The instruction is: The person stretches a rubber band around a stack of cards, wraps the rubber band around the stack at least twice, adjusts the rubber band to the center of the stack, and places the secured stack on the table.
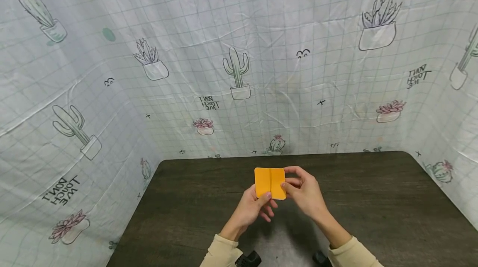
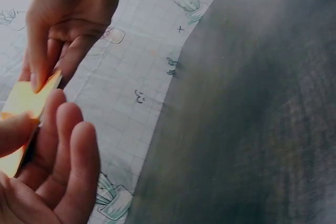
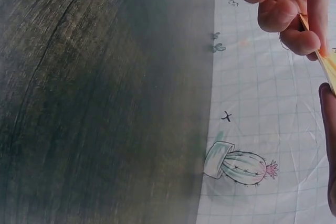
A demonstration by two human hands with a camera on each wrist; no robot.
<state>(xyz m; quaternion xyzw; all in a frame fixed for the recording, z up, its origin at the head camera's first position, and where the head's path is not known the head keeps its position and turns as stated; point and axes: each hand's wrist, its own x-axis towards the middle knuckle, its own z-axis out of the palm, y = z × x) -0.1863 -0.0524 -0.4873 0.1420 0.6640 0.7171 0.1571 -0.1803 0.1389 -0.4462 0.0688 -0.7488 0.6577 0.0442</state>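
Observation:
A small orange-yellow booklet (image 1: 263,180) with rounded corners lies spread flat between the two hands above the table, a fold line running down its middle. My left hand (image 1: 250,208) grips it at the lower edge, thumb on the front near the fold and other fingers behind or below. At the right edge, my right hand (image 1: 309,194) pinches it between thumb and fingers. The left wrist view shows the booklet (image 2: 26,98) from the side as a thin piece held by both hands. Only a sliver of the booklet (image 3: 328,66) enters the right wrist view.
A dark wood-grain table (image 1: 186,209) lies beneath the hands. Around it hangs a pale gridded sheet (image 1: 276,109) printed with cacti. Black wrist devices, one on the left (image 1: 249,258), show by the sleeves at the bottom.

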